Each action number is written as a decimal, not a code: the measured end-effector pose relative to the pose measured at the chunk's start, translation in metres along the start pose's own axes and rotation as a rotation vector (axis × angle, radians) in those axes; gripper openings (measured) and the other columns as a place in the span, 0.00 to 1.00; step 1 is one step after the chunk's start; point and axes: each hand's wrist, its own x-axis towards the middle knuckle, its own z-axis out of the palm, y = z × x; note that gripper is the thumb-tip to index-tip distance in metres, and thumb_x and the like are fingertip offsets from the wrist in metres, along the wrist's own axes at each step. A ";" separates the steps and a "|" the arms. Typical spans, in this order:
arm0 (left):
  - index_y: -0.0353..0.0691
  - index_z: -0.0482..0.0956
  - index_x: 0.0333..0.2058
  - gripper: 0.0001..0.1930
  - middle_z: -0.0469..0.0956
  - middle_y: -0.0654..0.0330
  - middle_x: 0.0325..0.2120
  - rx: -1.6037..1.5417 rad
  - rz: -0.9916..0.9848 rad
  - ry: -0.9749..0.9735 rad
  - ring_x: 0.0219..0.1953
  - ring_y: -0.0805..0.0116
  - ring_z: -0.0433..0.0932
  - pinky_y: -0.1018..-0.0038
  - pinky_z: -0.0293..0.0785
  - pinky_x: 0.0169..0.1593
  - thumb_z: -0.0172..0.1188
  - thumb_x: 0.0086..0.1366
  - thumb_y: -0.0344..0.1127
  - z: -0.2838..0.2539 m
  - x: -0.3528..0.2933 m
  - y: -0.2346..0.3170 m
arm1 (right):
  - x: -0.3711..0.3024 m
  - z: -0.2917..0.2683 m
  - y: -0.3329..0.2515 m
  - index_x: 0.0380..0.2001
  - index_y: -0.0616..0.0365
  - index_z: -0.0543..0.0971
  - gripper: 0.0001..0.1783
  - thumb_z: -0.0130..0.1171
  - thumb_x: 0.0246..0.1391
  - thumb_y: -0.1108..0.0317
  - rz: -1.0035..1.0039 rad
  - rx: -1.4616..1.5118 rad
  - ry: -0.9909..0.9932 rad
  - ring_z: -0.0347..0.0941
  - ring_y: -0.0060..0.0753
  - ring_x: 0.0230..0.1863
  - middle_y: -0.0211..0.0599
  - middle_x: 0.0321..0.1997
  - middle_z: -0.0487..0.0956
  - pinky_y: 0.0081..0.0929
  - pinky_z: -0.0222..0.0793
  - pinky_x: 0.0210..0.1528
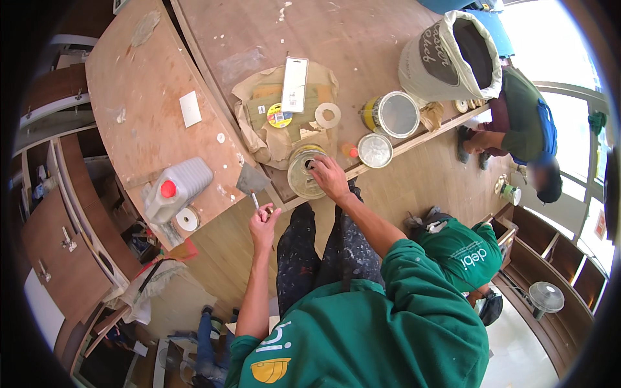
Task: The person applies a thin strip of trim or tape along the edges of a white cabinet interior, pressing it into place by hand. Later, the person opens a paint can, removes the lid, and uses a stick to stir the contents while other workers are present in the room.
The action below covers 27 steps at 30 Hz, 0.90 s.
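Observation:
My left hand [262, 223] is closed round the pale handle of a putty knife [251, 178], whose wide grey blade points up beside the table edge. Fingers bent together, my right hand [331, 177] reaches onto the top of a round tin [299, 181] at the table's near edge. A small dark spot lies under those fingertips; whether they grip anything is hidden. Just beyond the tin, brown paper [249, 97] is spread out with a white flat package [295, 85], a yellow-labelled roll [279, 116] and a cream ring-shaped roll [328, 115] on it.
A large open tub [399, 115], a smaller lidded tin [375, 150] and a small orange-capped bottle [350, 150] stand to the right. Behind them is a big white sack [430, 64]. A red-capped jug [184, 187] lies on the left board. Two people [462, 255] work at right.

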 end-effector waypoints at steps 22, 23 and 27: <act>0.45 0.57 0.20 0.27 0.82 0.47 0.46 -0.016 0.056 -0.003 0.44 0.73 0.76 0.76 0.73 0.46 0.74 0.58 0.31 0.005 -0.009 -0.001 | -0.006 -0.002 0.010 0.43 0.53 0.83 0.14 0.64 0.51 0.70 -0.175 -0.077 -0.086 0.74 0.41 0.50 0.35 0.50 0.76 0.39 0.73 0.51; 0.45 0.57 0.20 0.27 0.82 0.47 0.46 -0.008 0.041 -0.004 0.43 0.73 0.76 0.76 0.73 0.45 0.74 0.58 0.31 0.005 -0.010 -0.001 | -0.005 -0.001 0.008 0.42 0.53 0.83 0.13 0.64 0.50 0.71 -0.187 -0.079 -0.069 0.73 0.41 0.50 0.35 0.50 0.76 0.38 0.73 0.51; 0.45 0.56 0.20 0.27 0.82 0.48 0.46 0.023 0.006 -0.021 0.42 0.74 0.75 0.77 0.72 0.44 0.74 0.58 0.31 0.009 -0.011 0.003 | 0.003 0.005 0.005 0.35 0.54 0.83 0.09 0.64 0.49 0.70 -0.143 -0.059 -0.030 0.73 0.41 0.50 0.36 0.49 0.76 0.38 0.72 0.53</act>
